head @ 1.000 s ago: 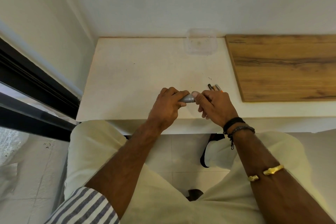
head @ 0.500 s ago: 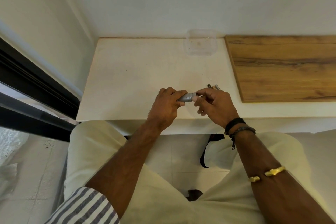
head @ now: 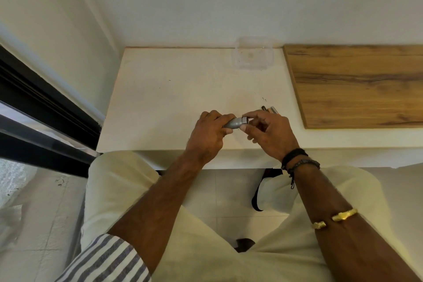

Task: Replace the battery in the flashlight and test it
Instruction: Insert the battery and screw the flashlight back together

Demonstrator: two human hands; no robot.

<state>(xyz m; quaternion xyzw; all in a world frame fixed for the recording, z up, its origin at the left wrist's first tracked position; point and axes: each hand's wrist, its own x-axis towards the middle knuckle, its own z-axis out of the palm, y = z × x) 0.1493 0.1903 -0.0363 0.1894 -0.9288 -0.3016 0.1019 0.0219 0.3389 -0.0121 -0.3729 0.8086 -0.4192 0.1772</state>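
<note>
A small grey metal flashlight (head: 235, 122) is held just above the front part of the white table (head: 174, 98). My left hand (head: 209, 130) is wrapped around its body, which points right. The thumb and fingertips of my right hand (head: 266, 131) pinch the flashlight's right end, where a darker ring shows. Two or three batteries (head: 270, 109) lie on the table just behind my right hand, partly hidden by its fingers.
A clear plastic container (head: 253, 56) stands at the back of the table against the wall. A wooden board (head: 357, 84) covers the table's right side. A dark window frame (head: 45, 117) runs along the left. My knees are under the table's front edge.
My right hand's fingers have turned and opened up around the flashlight's right end, and that end now shows more. The left hand has stayed in place.
</note>
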